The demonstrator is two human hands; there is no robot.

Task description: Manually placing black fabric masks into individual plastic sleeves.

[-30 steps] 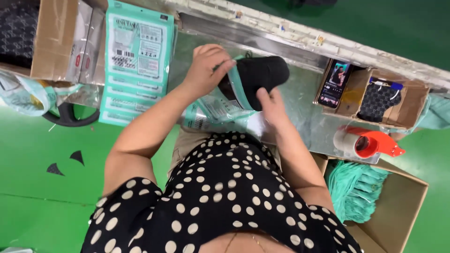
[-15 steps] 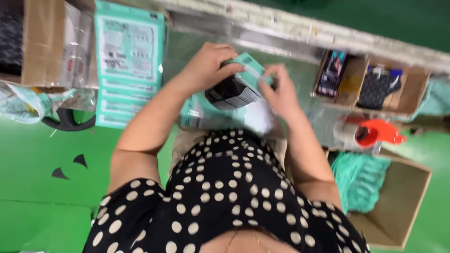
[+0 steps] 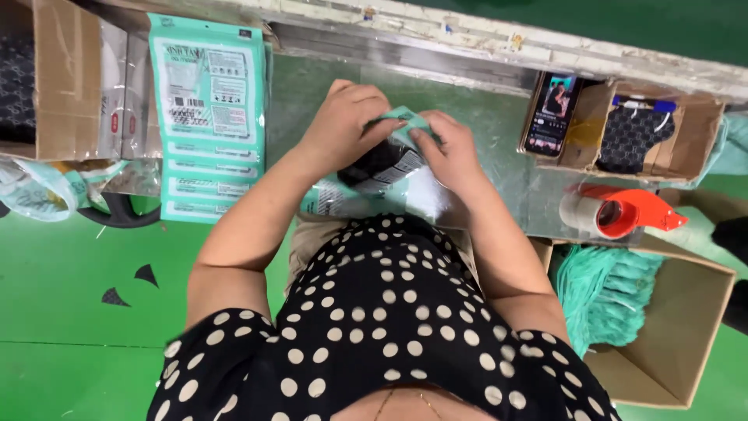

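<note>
Looking straight down over a black dress with cream dots, which hides the near edge of the worktop [image 3: 483,148] and the lower part of the work. The dark item [image 3: 382,164] held between the hands is half covered by fingers and by a teal packet [image 3: 405,125]; its kind cannot be made out, only that it is black with a pale label patch. More teal-and-white packaging [image 3: 335,199] lies under the hands, its lower part cut off by the dress.

The dark item sits at mid-worktop, just above the dress, directly between the two hands and touching both.

Left hand [image 3: 343,129]: fingers curled together over the top of the packet, tips pressing down on its upper edge; clamped on the packet and item. Right hand [image 3: 448,152]: fingers bent and close together, thumb and forefinger pinching the packet edge from the right side. The underside of both grips is hidden.

Around: a stack of flat teal packets [image 3: 206,117] to the left, beside an open carton [image 3: 58,78] cut off by the frame edge. To the right, a phone [image 3: 549,113] stands against a small cardboard box [image 3: 662,136] holding dark patterned fabric. An orange tape dispenser [image 3: 615,210] lies near the worktop corner. Below it, a carton [image 3: 686,327] holds teal bundles [image 3: 608,288].
</note>
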